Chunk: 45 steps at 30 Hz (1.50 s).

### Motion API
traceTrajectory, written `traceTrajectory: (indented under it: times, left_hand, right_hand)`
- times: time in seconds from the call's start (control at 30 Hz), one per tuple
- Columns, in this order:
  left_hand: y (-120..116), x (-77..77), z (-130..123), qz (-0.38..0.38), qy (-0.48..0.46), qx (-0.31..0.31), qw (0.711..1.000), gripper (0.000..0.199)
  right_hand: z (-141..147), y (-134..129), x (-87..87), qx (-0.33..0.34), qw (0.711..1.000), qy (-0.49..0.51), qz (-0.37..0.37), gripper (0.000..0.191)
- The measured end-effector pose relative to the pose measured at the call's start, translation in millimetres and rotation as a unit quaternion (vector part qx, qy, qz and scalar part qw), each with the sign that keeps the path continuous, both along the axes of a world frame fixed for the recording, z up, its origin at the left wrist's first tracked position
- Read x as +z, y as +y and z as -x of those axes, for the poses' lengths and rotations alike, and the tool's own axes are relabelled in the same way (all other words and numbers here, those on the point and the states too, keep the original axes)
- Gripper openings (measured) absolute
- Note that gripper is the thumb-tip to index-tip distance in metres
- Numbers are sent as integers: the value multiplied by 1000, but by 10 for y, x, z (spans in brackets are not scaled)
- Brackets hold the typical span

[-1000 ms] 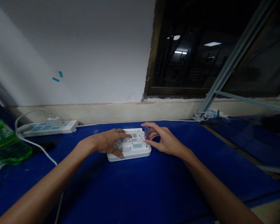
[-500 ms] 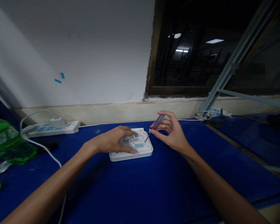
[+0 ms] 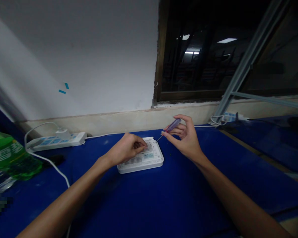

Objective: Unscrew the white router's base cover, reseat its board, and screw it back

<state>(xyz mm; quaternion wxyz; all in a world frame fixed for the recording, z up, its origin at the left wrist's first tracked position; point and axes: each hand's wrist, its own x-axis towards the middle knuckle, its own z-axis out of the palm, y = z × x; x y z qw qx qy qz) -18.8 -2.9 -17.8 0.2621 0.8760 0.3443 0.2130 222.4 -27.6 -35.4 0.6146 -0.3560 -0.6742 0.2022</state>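
Left hand (image 3: 125,150) on white router (image 3: 141,165), right hand (image 3: 183,140) holding small screwdriver (image 3: 173,125).

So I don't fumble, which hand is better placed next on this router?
Right hand, probably: it holds the small screwdriver just beside the router, while the left hand is on top.

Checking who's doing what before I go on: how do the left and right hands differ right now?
The left hand rests curled on top of the white router, while the right hand is raised beside it, not touching it. The right hand pinches a small screwdriver with a purple see-through handle; the left hand shows no tool. Both hands are bare and above the blue table.
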Motion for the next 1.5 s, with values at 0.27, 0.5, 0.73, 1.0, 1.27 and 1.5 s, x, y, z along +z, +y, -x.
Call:
traceTrajectory:
  times: [0.27,0.5,0.73,1.0,1.27,1.5]
  left_hand:
    - [164,83,-677,-113,114,-91,983,20]
    - [314,-166,-1267,-115,184,-119,969,21]
    - [326,-260,-1369,-102,217,-132,962,17]
    - [353,-281,-1320,-87,192,-135,968,13]
    - [299,133,-223,-96,173,-82,977,28]
    - [187,121,706,15,229,-100,968,48]
  right_hand:
    - [-559,267,-112,-92,980,-174,4,54]
    - [-894,421,-276,-80,966,-241,56,56]
    - [-914,414,-263,-74,966,-240,59,56]
    - [-918,424,-287,-73,969,-226,69,56]
    - [-665,356,-277,-32,985,-141,90,63]
    - [-162,286,-189,72,988,-42,128,66]
